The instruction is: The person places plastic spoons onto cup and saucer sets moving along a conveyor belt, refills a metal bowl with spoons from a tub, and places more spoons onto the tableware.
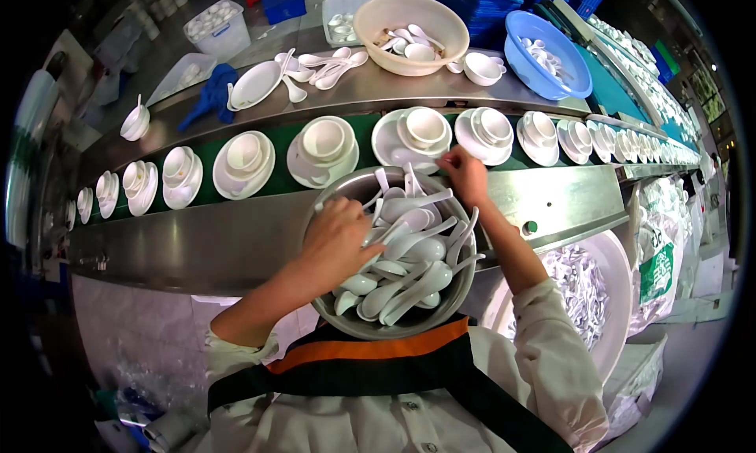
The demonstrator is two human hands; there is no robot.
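Note:
A round metal basin (368,328) in front of my body is heaped with white soup spoons (427,250). My left hand (340,234) is over the basin's left side, fingers curled down among the spoons, thumb pointing right. Whatever it grips is hidden. Beyond the rim, my right hand (466,173) has its fingertips pinched together at the front right edge of a white plate (385,143). What is between them, if anything, is too small to make out. A white bowl (425,128) stands on that plate, with a spoon lying in front of it.
A green conveyor belt (285,183) carries a row of plates with bowls. Behind it, a steel ledge (504,94) holds a beige basin (370,35), a blue basin (516,55), loose spoons and a blue cloth (214,98). A large pale tub (618,295) of wrapped pieces stands at lower right.

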